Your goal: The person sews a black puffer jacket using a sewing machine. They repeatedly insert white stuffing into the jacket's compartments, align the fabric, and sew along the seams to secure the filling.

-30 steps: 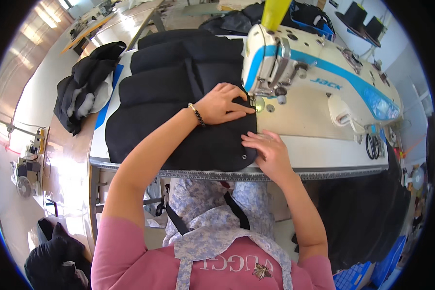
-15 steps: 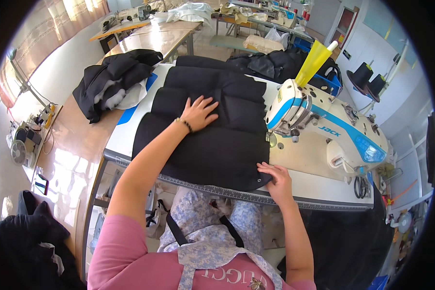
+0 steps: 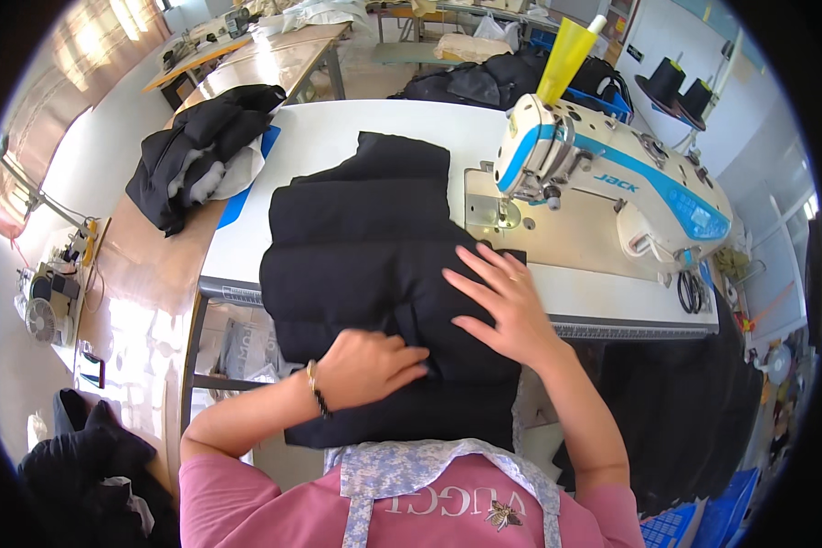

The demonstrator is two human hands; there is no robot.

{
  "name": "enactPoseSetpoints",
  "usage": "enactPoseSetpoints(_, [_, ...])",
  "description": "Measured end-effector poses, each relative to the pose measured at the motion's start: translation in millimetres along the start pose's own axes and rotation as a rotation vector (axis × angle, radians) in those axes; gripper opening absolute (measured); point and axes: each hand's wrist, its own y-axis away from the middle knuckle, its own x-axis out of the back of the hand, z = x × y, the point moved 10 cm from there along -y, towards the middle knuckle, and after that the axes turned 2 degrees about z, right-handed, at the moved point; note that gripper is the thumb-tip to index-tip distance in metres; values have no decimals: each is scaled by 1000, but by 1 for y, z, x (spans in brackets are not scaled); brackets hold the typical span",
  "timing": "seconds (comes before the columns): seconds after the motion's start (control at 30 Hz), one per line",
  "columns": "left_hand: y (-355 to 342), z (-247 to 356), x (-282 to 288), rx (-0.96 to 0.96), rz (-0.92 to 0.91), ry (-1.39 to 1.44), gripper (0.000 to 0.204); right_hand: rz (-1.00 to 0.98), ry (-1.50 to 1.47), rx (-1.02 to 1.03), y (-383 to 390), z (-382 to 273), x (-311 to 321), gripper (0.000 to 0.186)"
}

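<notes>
A black padded garment panel (image 3: 338, 274) with stitched crosswise seams lies partly on the white sewing table and hangs over its front edge toward my lap. My left hand (image 3: 367, 368) is on the lower part of the panel, fingers bent in and closed on a fold of the cloth. Farther right, my right hand (image 3: 505, 306) rests on the panel near its right edge with fingers spread. Just beyond that hand stands a white and blue sewing machine (image 3: 630, 187). The panel's right edge lies beside the needle plate (image 3: 489, 212), apart from the needle.
A black padded garment with white filling (image 3: 201, 155) is heaped at the table's left. Black thread cones (image 3: 664, 84) stand at the back right. A yellow cone (image 3: 566, 62) tops the machine. More black clothing (image 3: 91, 466) lies at the lower left.
The panel has been pulled toward me and turned, and now hangs off the front edge. My left hand came down and closed on it; my right hand moved up and spread its fingers.
</notes>
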Motion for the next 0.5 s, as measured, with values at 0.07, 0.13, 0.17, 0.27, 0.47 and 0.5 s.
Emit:
enactPoseSetpoints(0.07, [-41,-10,29,-46,117,-83,16,-16,90,19,5,10,-40,59])
enactPoseSetpoints(0.13, [-81,-55,56,13,321,-1,15,-20,108,55,14,4,-54,58])
enactPoseSetpoints(0.17, [-101,-82,65,36,407,104,16,5,91,64,18,-3,-50,54])
enactPoseSetpoints(0.27, [-171,-153,53,172,345,-42,26,-23,56,54,30,-18,-46,46])
enactPoseSetpoints(0.47, [-224,-200,-40,306,-133,-181,56,-38,-23,15,58,-30,-49,41])
enactPoseSetpoints(0.5, [-222,-200,-55,330,-212,-64,55,-53,-49,-3,65,-29,-50,39])
